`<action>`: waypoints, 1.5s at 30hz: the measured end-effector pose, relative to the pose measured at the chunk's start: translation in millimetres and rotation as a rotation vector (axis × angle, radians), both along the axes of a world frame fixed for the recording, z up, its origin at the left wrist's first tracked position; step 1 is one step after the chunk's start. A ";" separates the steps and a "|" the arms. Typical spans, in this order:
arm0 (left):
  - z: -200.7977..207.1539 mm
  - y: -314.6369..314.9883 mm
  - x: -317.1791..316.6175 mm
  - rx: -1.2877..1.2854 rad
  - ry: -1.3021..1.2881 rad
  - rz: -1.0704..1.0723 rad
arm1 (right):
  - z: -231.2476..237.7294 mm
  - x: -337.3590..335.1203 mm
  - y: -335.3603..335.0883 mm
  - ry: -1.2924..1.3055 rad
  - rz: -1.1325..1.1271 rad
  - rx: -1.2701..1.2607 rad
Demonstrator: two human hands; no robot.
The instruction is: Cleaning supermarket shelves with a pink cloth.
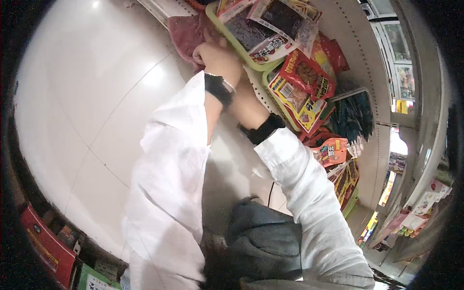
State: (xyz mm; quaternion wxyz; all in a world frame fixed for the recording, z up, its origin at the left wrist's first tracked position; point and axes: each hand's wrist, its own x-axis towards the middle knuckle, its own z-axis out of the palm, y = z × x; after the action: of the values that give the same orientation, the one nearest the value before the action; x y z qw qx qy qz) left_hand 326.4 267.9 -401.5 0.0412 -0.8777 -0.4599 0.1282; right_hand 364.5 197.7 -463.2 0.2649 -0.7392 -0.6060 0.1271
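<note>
My left hand (218, 59), in a white sleeve with a black wristband, is closed on a maroon cloth (185, 36). The cloth hangs over the shelf's front edge, next to a light green tray (232, 42). My right hand (237, 89) reaches in close beside the left one, its wrist also banded in black. The left hand and wrist cover its fingers, so their grip is hidden. Dark snack packets (251, 31) lie in that tray. A second green tray (280, 104) holds red and yellow snack packets (299, 94), just right of my hands.
More packets, one of them orange (330, 151), stand along the perforated white shelf (360, 53), near a black wire holder (353, 113). Pale floor tiles (92, 96) stretch out at left. Red and green boxes (48, 246) sit at the lower left. A shelf unit (411, 96) rises at right.
</note>
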 end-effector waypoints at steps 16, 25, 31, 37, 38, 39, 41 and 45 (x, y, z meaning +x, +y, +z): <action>-31.8 9.9 -3.7 0.041 -0.298 0.094 | 51.4 -12.0 -21.3 0.136 0.088 -0.244; -45.3 15.4 -42.0 0.227 -0.796 -0.097 | 50.0 -12.5 -11.2 -0.296 0.031 -0.063; -28.6 7.5 -51.1 0.209 -0.669 -0.221 | 40.7 -12.5 -18.9 -0.363 -0.063 -0.054; -2.4 -10.6 -53.8 -0.097 -0.907 0.031 | 60.4 -21.2 -28.1 -0.506 -0.087 -0.237; -2.0 -12.1 -52.7 -0.096 -0.909 0.031 | 59.7 -22.9 -28.9 -0.513 -0.113 -0.195; -1.6 -13.5 -51.8 -0.062 -0.790 -0.058 | 59.4 -23.1 -29.6 -0.520 -0.141 -0.154; -36.5 3.3 -48.1 0.047 -0.438 -0.278 | 63.2 -24.5 -30.4 -0.459 -0.119 -0.235; -76.3 -1.9 -32.2 0.125 -0.447 -0.242 | 64.0 -25.6 -43.4 -0.403 -0.080 -0.024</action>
State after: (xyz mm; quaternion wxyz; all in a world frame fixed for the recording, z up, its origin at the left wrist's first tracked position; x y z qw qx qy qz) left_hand 294.2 266.1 -477.8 0.0078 -0.9286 -0.3563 -0.1032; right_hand 338.9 154.2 -399.3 0.1345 -0.7763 -0.6152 -0.0269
